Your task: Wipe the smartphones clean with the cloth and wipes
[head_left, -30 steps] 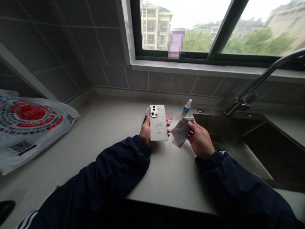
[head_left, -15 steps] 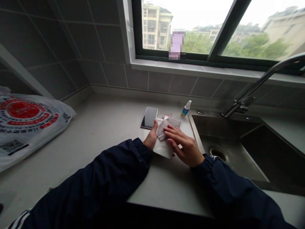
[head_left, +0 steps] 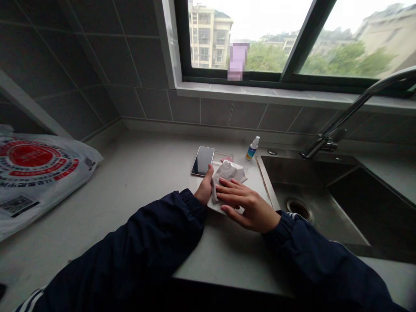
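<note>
Two bare hands work in the head view. The left hand [head_left: 204, 188] is curled at the edge of a white smartphone [head_left: 217, 207]; grip cannot be determined. The open right hand [head_left: 247, 207] lies flat on a grey cloth [head_left: 227, 173] covering that phone, on a pale stone countertop [head_left: 130, 182]. A black-screened phone [head_left: 203, 160], small spray bottle [head_left: 252, 148] and steel sink [head_left: 302, 173] stand nearby.

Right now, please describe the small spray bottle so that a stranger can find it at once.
Below the window, find the steel sink set in the pale counter. At the counter's back edge, just left of the sink's far corner, stands a small spray bottle. It stands upright, with a white top and a blue label, unlike the flat dark phone lying further left.
</note>
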{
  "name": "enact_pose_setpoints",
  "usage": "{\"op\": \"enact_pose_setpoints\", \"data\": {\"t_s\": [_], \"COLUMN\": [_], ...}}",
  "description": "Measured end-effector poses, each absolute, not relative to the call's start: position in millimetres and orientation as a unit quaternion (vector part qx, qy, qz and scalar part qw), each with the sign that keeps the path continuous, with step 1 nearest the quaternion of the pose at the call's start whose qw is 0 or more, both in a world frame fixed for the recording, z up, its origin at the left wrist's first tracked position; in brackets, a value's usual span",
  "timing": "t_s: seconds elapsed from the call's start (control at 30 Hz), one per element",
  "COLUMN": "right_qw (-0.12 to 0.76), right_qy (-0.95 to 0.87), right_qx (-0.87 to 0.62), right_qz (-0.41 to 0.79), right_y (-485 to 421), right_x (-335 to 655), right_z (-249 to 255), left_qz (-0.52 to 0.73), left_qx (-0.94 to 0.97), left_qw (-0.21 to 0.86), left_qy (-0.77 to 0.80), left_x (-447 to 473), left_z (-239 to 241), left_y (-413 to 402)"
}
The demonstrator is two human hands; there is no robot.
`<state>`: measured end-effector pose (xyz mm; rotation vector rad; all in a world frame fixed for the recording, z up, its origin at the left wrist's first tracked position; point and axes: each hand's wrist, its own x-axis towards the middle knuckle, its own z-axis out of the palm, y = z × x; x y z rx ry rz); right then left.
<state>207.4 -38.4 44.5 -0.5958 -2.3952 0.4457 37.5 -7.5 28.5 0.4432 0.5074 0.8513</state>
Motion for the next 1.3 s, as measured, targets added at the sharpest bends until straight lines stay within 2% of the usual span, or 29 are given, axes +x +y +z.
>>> {"op": "enact_pose_setpoints", "data": {"t_s": [0.17, 0.33, 0.5, 0.63, 0.7, 0.87, 1.1, 1.3], "right_qw": [0.338, 0.349, 0.354, 0.260, 0.240, 0.257, 0.254, 0.223], "right_qy": [-0.881, -0.867, -0.888, -0.930, -0.932, -0.894, -0.864, -0.907], "right_qx": [-0.207, -0.194, -0.198, -0.226, -0.253, -0.363, -0.433, -0.347], "right_qz": [0.258, 0.297, 0.216, 0.126, 0.102, 0.049, 0.025, 0.077], "right_y": [-46, -53, -51, -44, -42, -35, -30, -35], "right_x": [205, 202, 200, 201, 203, 208, 211, 209], "right_z": [53, 58, 51, 45, 43, 42, 43, 45], "left_qz": [0.396, 0.402, 0.380, 0.363, 0.384, 0.421, 0.334, 0.447], "left_qx": [0.191, 0.193, 0.193, 0.171, 0.163, 0.190, 0.224, 0.158], "left_qw": [0.866, 0.856, 0.871, 0.888, 0.882, 0.865, 0.897, 0.862], "left_qy": [0.240, 0.261, 0.245, 0.223, 0.218, 0.194, 0.185, 0.180], "left_x": [32, 30, 28, 31, 34, 39, 34, 40], "left_z": [27, 22, 19, 24, 28, 30, 23, 27], "left_y": [-5, -3, -2, -3, -4, -7, -7, -5]}}
